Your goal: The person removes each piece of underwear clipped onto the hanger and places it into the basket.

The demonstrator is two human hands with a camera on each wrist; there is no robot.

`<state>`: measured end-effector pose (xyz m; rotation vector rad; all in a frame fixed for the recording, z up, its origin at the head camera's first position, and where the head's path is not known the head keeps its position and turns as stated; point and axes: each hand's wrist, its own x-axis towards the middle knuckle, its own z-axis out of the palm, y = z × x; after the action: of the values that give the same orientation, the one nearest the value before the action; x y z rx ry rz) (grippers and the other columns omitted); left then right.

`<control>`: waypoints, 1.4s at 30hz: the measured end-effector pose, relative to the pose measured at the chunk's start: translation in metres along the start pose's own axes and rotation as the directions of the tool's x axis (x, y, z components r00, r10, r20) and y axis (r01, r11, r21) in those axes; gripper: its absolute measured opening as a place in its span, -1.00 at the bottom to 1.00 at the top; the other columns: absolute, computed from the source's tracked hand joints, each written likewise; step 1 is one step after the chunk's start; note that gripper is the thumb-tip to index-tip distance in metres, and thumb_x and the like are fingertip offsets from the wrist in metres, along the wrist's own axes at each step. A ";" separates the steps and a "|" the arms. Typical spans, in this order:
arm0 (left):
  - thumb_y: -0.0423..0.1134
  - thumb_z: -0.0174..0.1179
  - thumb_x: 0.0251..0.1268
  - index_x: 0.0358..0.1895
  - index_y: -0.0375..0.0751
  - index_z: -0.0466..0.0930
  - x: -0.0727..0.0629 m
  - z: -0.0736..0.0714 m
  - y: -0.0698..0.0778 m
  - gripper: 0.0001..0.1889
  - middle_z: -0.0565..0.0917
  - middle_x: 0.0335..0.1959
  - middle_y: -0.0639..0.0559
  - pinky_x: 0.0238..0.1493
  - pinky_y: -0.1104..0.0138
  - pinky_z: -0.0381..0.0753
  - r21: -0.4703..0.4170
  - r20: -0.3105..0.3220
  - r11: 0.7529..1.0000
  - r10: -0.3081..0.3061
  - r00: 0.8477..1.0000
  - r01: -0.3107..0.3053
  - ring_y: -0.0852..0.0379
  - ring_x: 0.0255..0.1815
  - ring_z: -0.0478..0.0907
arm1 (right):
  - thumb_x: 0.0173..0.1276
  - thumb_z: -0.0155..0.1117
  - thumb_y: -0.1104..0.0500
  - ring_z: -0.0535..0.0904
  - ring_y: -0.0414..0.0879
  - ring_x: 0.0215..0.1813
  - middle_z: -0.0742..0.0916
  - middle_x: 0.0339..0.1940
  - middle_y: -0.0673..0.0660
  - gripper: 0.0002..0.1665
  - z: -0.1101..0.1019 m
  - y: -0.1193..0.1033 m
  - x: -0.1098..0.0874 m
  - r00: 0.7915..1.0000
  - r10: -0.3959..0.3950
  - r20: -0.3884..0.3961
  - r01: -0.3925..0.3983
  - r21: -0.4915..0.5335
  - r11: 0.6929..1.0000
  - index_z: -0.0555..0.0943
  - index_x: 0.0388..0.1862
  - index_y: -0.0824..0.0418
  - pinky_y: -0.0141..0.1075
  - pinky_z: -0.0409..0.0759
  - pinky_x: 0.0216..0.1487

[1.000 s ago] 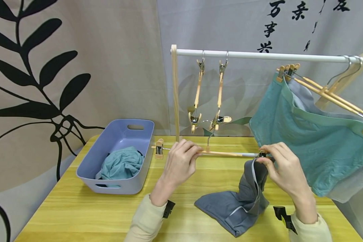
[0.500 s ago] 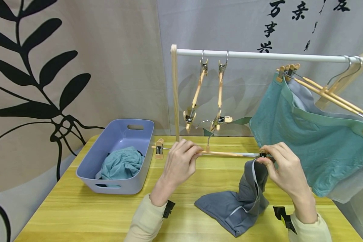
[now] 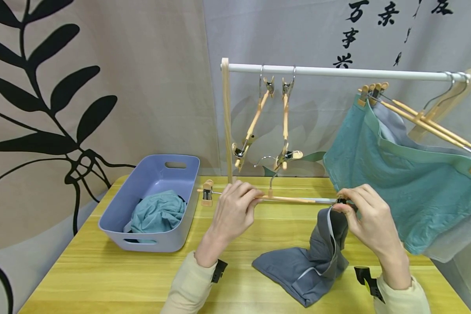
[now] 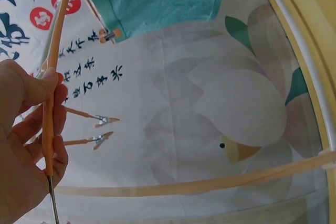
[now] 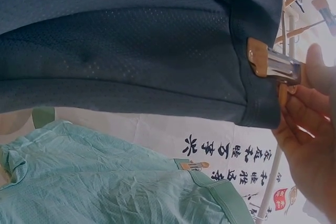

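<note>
In the head view, my left hand [image 3: 233, 209] grips the wooden bar of a clip hanger [image 3: 288, 199]. The left wrist view shows its fingers curled round the hanger bar [image 4: 49, 129]. At the hanger's other end, my right hand [image 3: 370, 218] pinches a clip between thumb and fingers. That clip [image 5: 257, 57] sits over the waistband of dark grey shorts [image 5: 131, 61] in the right wrist view. From it the shorts [image 3: 298, 270] hang down, their lower part lying folded on the table. A second clip [image 3: 207, 192], at the hanger's left end, has no cloth in it.
On the left stands a blue basket [image 3: 168, 244] holding a crumpled teal garment [image 3: 158, 213]. Behind my hands is a rack with a white rail [image 3: 337, 73]. Two bare hangers [image 3: 285, 117] dangle at its left; teal shorts [image 3: 408, 183] hang at its right, close beyond my right hand.
The leftmost bare hanger on the rail has turned, its lower end swinging left. Both hands, the held hanger and the grey shorts stay almost where they were.
</note>
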<state>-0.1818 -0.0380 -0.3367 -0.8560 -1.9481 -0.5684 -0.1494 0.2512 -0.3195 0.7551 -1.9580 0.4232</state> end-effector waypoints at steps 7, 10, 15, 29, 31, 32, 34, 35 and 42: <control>-0.28 0.24 0.21 -0.35 -0.12 0.71 0.001 -0.001 0.001 -0.93 0.67 -0.40 0.11 -0.40 0.41 0.35 -0.002 0.022 1.000 -0.016 1.000 0.016 0.16 -0.39 0.50 | 0.38 0.02 -0.19 0.42 -0.08 -0.41 0.66 -0.51 0.19 -0.36 0.000 -0.001 0.001 1.000 0.003 -0.007 -0.003 -0.006 1.000 0.64 -0.39 0.39 -0.38 0.32 -0.35; -0.28 0.24 0.21 -0.35 -0.12 0.71 0.001 -0.001 0.001 -0.93 0.68 -0.40 0.11 -0.39 0.41 0.35 -0.004 0.024 1.000 -0.018 1.000 0.018 0.16 -0.39 0.50 | 0.38 0.02 -0.19 0.42 -0.08 -0.41 0.66 -0.51 0.19 -0.36 0.000 -0.001 0.002 1.000 0.002 -0.011 -0.002 -0.007 1.000 0.64 -0.39 0.39 -0.38 0.32 -0.34; -0.27 0.25 0.21 -0.34 -0.11 0.71 0.001 -0.001 0.000 -0.94 0.68 -0.40 0.11 -0.40 0.41 0.34 -0.006 0.025 1.000 -0.016 1.000 0.016 0.16 -0.39 0.50 | 0.38 0.02 -0.18 0.42 -0.07 -0.41 0.66 -0.51 0.18 -0.36 0.000 -0.002 0.002 1.000 -0.003 -0.016 0.003 -0.008 1.000 0.64 -0.39 0.39 -0.37 0.32 -0.34; -0.27 0.25 0.20 -0.35 -0.11 0.71 0.001 -0.001 0.000 -0.94 0.68 -0.41 0.11 -0.40 0.41 0.35 -0.011 0.017 1.000 -0.016 1.000 0.016 0.17 -0.40 0.49 | 0.39 0.04 -0.16 0.43 -0.06 -0.42 0.66 -0.52 0.19 -0.39 0.001 -0.002 0.003 0.999 -0.020 -0.036 0.020 -0.016 1.000 0.64 -0.41 0.39 -0.36 0.32 -0.34; -0.27 0.25 0.21 -0.35 -0.11 0.71 0.001 -0.002 0.000 -0.94 0.68 -0.41 0.11 -0.40 0.41 0.35 -0.012 0.018 1.000 -0.018 1.000 0.018 0.16 -0.40 0.49 | 0.39 0.05 -0.16 0.43 -0.06 -0.42 0.66 -0.52 0.19 -0.39 0.001 -0.002 0.003 0.999 -0.023 -0.039 0.023 -0.017 1.000 0.64 -0.41 0.40 -0.36 0.32 -0.34; -0.27 0.25 0.21 -0.35 -0.12 0.71 0.001 -0.002 0.000 -0.94 0.68 -0.41 0.11 -0.40 0.41 0.35 -0.012 0.018 1.000 -0.017 1.000 0.017 0.16 -0.40 0.49 | 0.39 0.05 -0.15 0.43 -0.06 -0.41 0.66 -0.52 0.19 -0.39 0.001 -0.002 0.003 0.999 -0.024 -0.041 0.023 -0.018 1.000 0.64 -0.41 0.40 -0.36 0.32 -0.34; -0.27 0.25 0.20 -0.35 -0.12 0.71 0.001 -0.001 0.000 -0.94 0.68 -0.40 0.11 -0.40 0.41 0.35 -0.013 0.018 1.000 -0.017 1.000 0.017 0.16 -0.40 0.49 | 0.39 0.05 -0.15 0.43 -0.05 -0.42 0.66 -0.52 0.19 -0.39 0.001 -0.002 0.003 0.999 -0.025 -0.042 0.025 -0.020 0.999 0.64 -0.41 0.39 -0.36 0.32 -0.34; -0.27 0.25 0.21 -0.35 -0.12 0.71 0.001 -0.001 0.000 -0.94 0.68 -0.40 0.11 -0.40 0.41 0.35 -0.013 0.019 1.000 -0.017 1.000 0.017 0.16 -0.40 0.49 | 0.39 0.05 -0.15 0.43 -0.06 -0.42 0.66 -0.52 0.19 -0.39 0.001 -0.002 0.003 0.999 -0.026 -0.044 0.025 -0.021 0.999 0.64 -0.41 0.39 -0.36 0.32 -0.34; -0.27 0.25 0.21 -0.35 -0.12 0.71 0.001 -0.001 0.000 -0.93 0.68 -0.41 0.11 -0.40 0.41 0.35 -0.017 0.016 1.000 -0.018 1.000 0.018 0.16 -0.40 0.50 | 0.38 0.07 -0.15 0.43 -0.06 -0.43 0.66 -0.53 0.18 -0.40 0.001 -0.002 0.003 0.998 -0.032 -0.054 0.031 -0.019 0.999 0.65 -0.42 0.39 -0.36 0.32 -0.35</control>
<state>-0.1814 -0.0388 -0.3354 -0.8569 -1.9695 -0.5908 -0.1500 0.2479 -0.3176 0.7546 -1.8947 0.4025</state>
